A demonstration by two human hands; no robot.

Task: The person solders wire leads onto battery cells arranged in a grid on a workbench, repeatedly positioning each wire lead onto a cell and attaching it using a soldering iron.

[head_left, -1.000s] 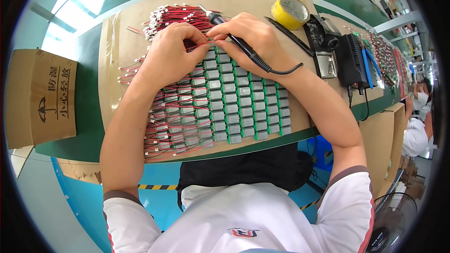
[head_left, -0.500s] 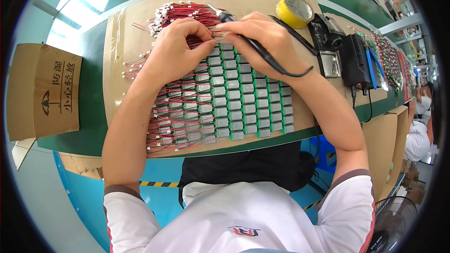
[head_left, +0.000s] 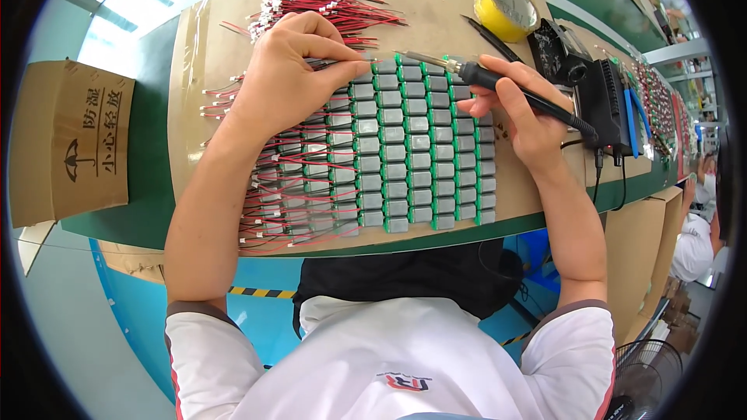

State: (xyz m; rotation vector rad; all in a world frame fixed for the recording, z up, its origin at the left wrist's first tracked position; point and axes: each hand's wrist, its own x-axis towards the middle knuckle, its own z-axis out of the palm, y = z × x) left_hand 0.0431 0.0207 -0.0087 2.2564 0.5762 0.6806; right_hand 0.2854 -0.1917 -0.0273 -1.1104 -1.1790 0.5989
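Note:
My left hand (head_left: 299, 70) is closed in a pinch at the far end of the rows, thumb and forefinger together on a thin wire lead, mostly hidden by the fingers. My right hand (head_left: 533, 113) grips a soldering iron (head_left: 492, 78) like a pen. The iron's metal tip points left, a short way right of my left fingertips. Below both hands lie rows of small grey battery cells (head_left: 418, 142) with green circuit strips. Red and black leads with white plugs (head_left: 292, 179) run from the left columns. Beyond my left hand sits a loose bundle of such leads (head_left: 334, 9).
A yellow tape roll (head_left: 506, 12) stands at the far right, beside a black pen-like tool (head_left: 490, 39). Nearby are a black soldering station (head_left: 603, 101) and blue-handled tool (head_left: 632, 120). A cardboard box (head_left: 70, 140) stands left. Other people sit far right.
My right hand has moved right and nearer with the soldering iron, away from my left hand. The iron's tip has left the lead bundle. My left hand stays pinched near the same spot.

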